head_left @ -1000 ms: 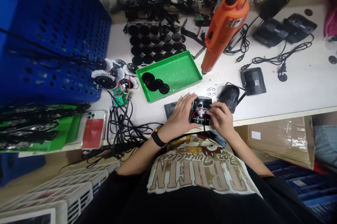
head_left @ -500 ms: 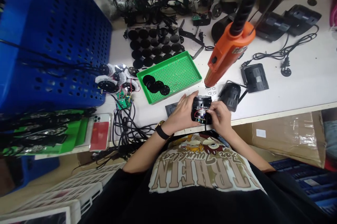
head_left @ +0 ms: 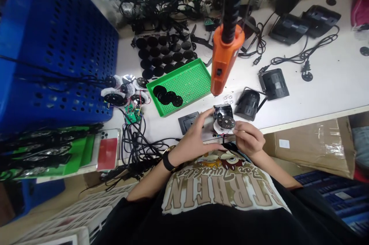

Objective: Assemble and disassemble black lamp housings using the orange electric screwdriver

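My right hand point(head_left: 249, 138) pinches the edge of a round lamp part point(head_left: 226, 122), a black disc on a white reflector-like ring, tilted upward. Coloured wires show just below it. Behind this part sits a black housing point(head_left: 221, 110), mostly covered by it. To their left my left hand point(head_left: 192, 139) is open, thumb and fingers spread wide, with nothing gripped; its fingertips reach close to the housing, and I cannot tell if they touch. A flat black square piece point(head_left: 188, 122) lies beside the left hand.
An orange electric screwdriver point(head_left: 223, 62) hangs just beyond my hands. A green perforated tray point(head_left: 198, 80) holds black discs and small screws. Black lamp housings point(head_left: 248, 103) with cables lie at right. A blue crate point(head_left: 86, 45) and a phone point(head_left: 108, 153) are at left.
The lamp part now shows outside the housing in my right hand, its black disc facing up. My left hand has let go and spread open. The screwdriver has swung left.
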A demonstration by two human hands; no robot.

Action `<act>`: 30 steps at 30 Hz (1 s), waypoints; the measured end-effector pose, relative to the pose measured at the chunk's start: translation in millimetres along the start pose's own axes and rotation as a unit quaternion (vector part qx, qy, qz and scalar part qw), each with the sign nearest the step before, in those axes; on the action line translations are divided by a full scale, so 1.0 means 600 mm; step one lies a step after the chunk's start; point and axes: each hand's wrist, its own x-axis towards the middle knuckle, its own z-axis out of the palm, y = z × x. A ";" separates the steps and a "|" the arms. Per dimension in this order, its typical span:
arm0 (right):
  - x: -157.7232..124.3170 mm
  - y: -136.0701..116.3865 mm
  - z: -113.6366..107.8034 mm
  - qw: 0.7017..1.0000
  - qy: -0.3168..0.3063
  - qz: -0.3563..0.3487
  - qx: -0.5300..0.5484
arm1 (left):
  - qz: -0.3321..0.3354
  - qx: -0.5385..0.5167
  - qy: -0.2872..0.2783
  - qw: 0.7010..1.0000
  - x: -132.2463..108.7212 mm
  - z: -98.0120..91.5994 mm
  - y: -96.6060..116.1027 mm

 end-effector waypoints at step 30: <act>-0.020 -0.190 -0.019 0.875 -0.050 0.336 0.344 | -0.071 -0.514 0.199 0.832 -0.119 0.133 0.033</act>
